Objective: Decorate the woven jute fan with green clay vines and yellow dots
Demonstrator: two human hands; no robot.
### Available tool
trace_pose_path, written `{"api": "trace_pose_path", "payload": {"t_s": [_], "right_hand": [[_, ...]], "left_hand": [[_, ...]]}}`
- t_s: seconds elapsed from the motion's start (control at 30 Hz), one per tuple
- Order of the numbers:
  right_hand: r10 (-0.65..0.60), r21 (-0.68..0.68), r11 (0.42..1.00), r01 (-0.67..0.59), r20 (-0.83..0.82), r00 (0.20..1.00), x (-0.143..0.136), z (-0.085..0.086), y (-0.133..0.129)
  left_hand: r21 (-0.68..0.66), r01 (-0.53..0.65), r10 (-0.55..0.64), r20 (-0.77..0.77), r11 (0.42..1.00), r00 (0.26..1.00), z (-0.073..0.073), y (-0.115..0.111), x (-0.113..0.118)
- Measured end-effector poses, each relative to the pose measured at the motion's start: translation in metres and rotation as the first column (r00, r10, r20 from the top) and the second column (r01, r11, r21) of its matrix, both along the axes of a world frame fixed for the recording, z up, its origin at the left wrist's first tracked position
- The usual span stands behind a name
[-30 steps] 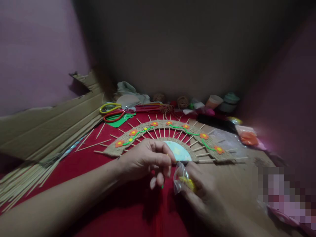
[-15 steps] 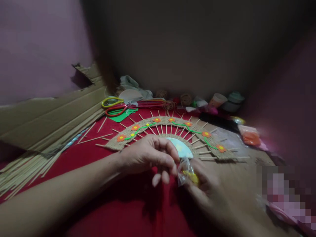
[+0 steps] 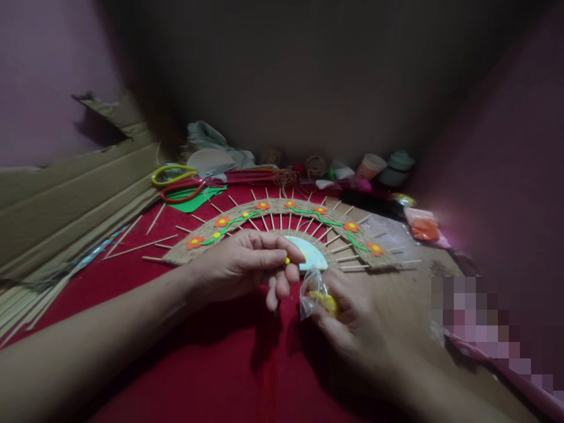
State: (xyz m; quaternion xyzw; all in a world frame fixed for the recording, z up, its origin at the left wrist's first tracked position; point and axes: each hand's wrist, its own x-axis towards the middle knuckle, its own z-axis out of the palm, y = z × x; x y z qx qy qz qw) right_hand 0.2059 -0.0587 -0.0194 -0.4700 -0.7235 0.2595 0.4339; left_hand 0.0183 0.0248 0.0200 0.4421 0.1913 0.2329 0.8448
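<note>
My left hand [image 3: 259, 258] pinches a tiny yellow ball of clay [image 3: 288, 261] between thumb and fingertips. Close by on the right, my right hand [image 3: 348, 305] is closed around a clear plastic bag [image 3: 308, 294] with yellow clay [image 3: 325, 301] inside. Beyond both hands lies a fan-shaped craft piece of thin sticks and woven twine [image 3: 277, 205]. Orange flowers with yellow centres [image 3: 222, 221], green wavy stems [image 3: 304, 212] and small yellow dots decorate its outer band. A pale blue half-round piece [image 3: 311, 254] at its base is partly hidden by my hands.
Scissors with yellow and red handles [image 3: 183, 191] lie on green sheets [image 3: 198, 201] at the back left. Cardboard [image 3: 79, 182] and loose sticks [image 3: 53, 294] are on the left. Twine balls [image 3: 316, 166], a cup [image 3: 371, 167] and a bag of orange clay [image 3: 423, 228] stand at the back and right.
The view has shifted, so the scene sits further left. My hands have moved a little apart, and the yellow ball now shows in my left fingertips.
</note>
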Motion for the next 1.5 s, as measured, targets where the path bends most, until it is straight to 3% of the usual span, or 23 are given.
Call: {"api": "trace_pose_path", "payload": {"t_s": [0.27,0.43,0.53,0.6,0.63,0.77,0.83,0.9,1.0,1.13,1.27,1.3,1.37,1.43,1.5], "right_hand": [[-0.012,0.012,1.000,0.012,0.013,1.000,0.000,0.002,0.002],[-0.034,-0.011,0.999,0.034,0.013,0.999,0.000,-0.002,0.002],[-0.036,-0.012,0.999,0.037,0.028,0.999,0.001,-0.005,0.003],[-0.041,0.002,0.999,0.041,0.038,0.998,0.001,-0.007,0.004],[-0.042,0.012,0.999,0.042,0.045,0.998,0.001,-0.007,0.004],[-0.034,0.031,0.999,0.031,0.097,0.995,0.001,-0.009,0.003],[-0.030,0.033,0.999,0.026,0.128,0.991,0.001,-0.009,0.002],[-0.022,0.030,0.999,0.018,0.138,0.990,0.001,-0.008,0.002],[-0.004,0.013,1.000,0.002,0.137,0.991,0.001,-0.007,0.002],[0.015,0.012,1.000,-0.017,0.137,0.990,0.000,-0.006,0.003],[0.023,0.003,1.000,-0.024,0.180,0.983,0.000,-0.005,0.003],[0.027,0.002,1.000,-0.028,0.196,0.980,0.000,-0.005,0.004],[0.024,-0.004,1.000,-0.023,0.213,0.977,0.000,-0.005,0.003],[0.012,-0.023,1.000,-0.008,0.205,0.979,0.000,-0.003,0.003],[0.010,-0.050,0.999,-0.001,0.176,0.984,0.001,-0.001,0.003]], "left_hand": [[0.164,-0.083,0.117,-0.210,0.983,0.971,0.002,-0.005,-0.001],[0.325,0.047,0.054,-0.296,0.944,0.954,0.008,-0.009,0.001],[0.451,0.096,0.087,-0.368,0.888,0.926,0.009,-0.011,0.002],[0.609,0.131,0.161,-0.401,0.782,0.902,0.008,-0.013,0.004],[0.703,0.148,0.213,-0.399,0.695,0.892,0.007,-0.014,0.005],[0.970,0.132,0.410,-0.208,0.206,0.888,-0.002,-0.020,0.007],[0.993,0.114,0.452,-0.120,0.041,0.884,-0.007,-0.023,0.008],[0.991,0.132,0.478,-0.103,-0.028,0.872,-0.011,-0.024,0.009],[0.982,0.175,0.506,-0.116,-0.072,0.855,-0.016,-0.025,0.010],[0.983,0.180,0.476,-0.144,-0.029,0.867,-0.019,-0.025,0.010],[0.978,0.169,0.414,-0.206,0.125,0.886,-0.015,-0.025,0.013],[0.965,0.172,0.407,-0.240,0.197,0.881,-0.012,-0.025,0.013],[0.897,0.178,0.366,-0.338,0.405,0.867,-0.004,-0.024,0.014],[0.749,0.169,0.279,-0.432,0.641,0.858,0.004,-0.022,0.012],[0.562,0.115,0.195,-0.462,0.819,0.865,0.008,-0.018,0.009]]}}
